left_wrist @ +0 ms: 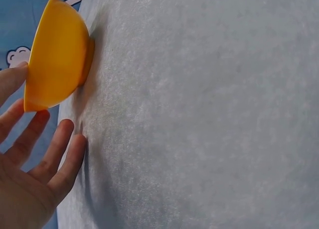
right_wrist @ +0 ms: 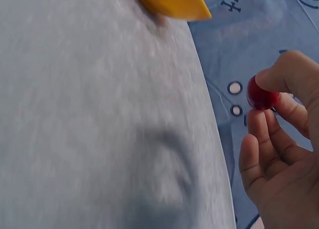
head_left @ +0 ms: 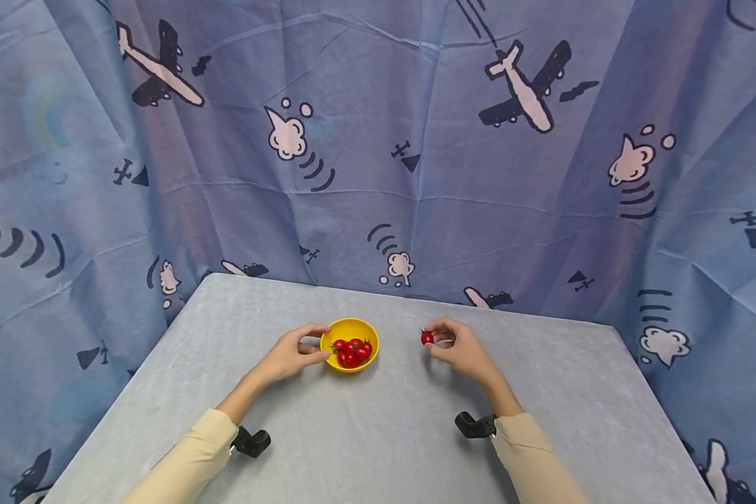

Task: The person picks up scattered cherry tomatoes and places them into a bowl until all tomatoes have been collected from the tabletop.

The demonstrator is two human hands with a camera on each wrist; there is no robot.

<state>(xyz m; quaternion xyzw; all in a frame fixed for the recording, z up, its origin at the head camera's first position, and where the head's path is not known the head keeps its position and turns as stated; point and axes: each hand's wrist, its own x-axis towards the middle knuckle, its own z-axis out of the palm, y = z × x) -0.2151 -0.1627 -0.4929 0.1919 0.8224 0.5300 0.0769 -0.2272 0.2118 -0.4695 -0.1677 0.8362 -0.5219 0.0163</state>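
Note:
A yellow bowl [head_left: 375, 353] stands on the table with several red cherry tomatoes [head_left: 351, 358] inside, some showing green stems. My left hand [head_left: 295, 353] holds the bowl at its left side, thumb and fingertips at the rim; in the left wrist view the other fingers of this hand [left_wrist: 30, 179] spread below the bowl [left_wrist: 57, 55]. To the right of the bowl, my right hand [head_left: 458, 348] pinches a single cherry tomato [head_left: 427, 337] above the table. Up close in the right wrist view, this tomato [right_wrist: 260, 95] sits between thumb and fingertips.
A pale grey cloth covers the table [head_left: 378, 448]. Behind it and at both sides hangs a blue curtain [head_left: 365, 161] printed with planes and clouds. Each wrist carries a black camera mount, one on the left [head_left: 252, 442] and one on the right [head_left: 474, 425].

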